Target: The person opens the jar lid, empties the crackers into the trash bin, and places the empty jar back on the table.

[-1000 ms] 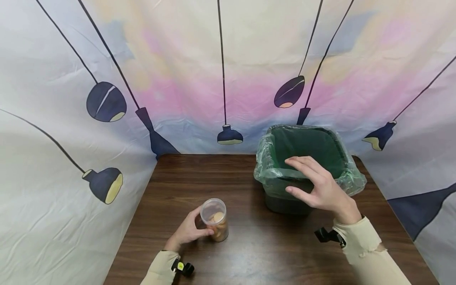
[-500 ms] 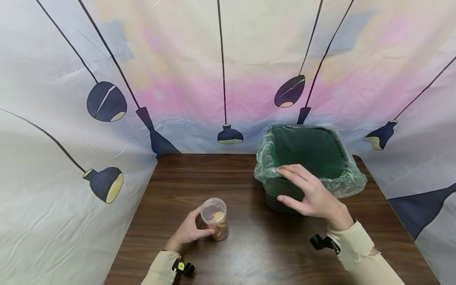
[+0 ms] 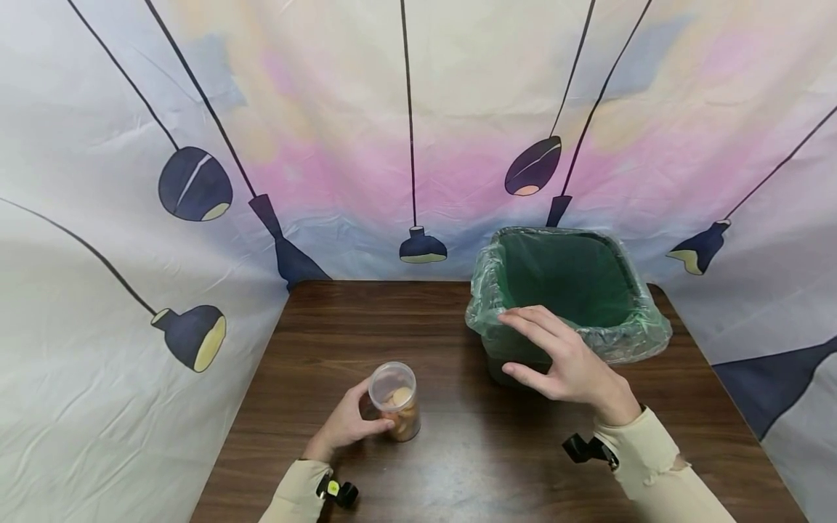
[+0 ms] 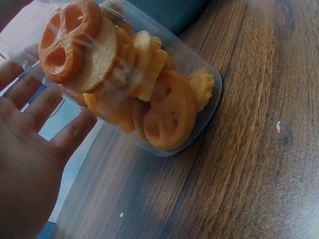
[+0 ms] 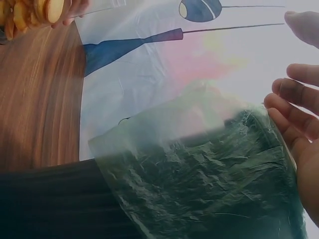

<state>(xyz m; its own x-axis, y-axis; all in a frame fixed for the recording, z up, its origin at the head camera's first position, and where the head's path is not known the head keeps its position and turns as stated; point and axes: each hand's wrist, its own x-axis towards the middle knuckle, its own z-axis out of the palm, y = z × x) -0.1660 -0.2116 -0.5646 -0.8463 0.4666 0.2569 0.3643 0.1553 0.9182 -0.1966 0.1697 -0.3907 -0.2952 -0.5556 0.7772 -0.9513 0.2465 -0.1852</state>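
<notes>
Two hands are at work on the wooden table (image 3: 451,465). My left hand (image 3: 343,425) curls around a clear plastic jar (image 3: 394,402) of ring-shaped fried snacks (image 4: 149,99), standing upright at 7 o'clock of the bin. My right hand (image 3: 565,359), fingers spread and relaxed, hovers at the near rim of the green-lined trash bin (image 3: 565,290) at 1 o'clock.

A dark brown wooden table (image 3: 458,465) with a visible grain fills the lower middle of the head view, its far corners rounded. Behind it and down both sides hangs a wrinkled fabric backdrop (image 3: 366,123) — pale, washed with pink, yellow and blue — printed with navy pendant lamps (image 3: 195,185) on long thin cords (one sits just above the table's far edge). The light is soft and even.
</notes>
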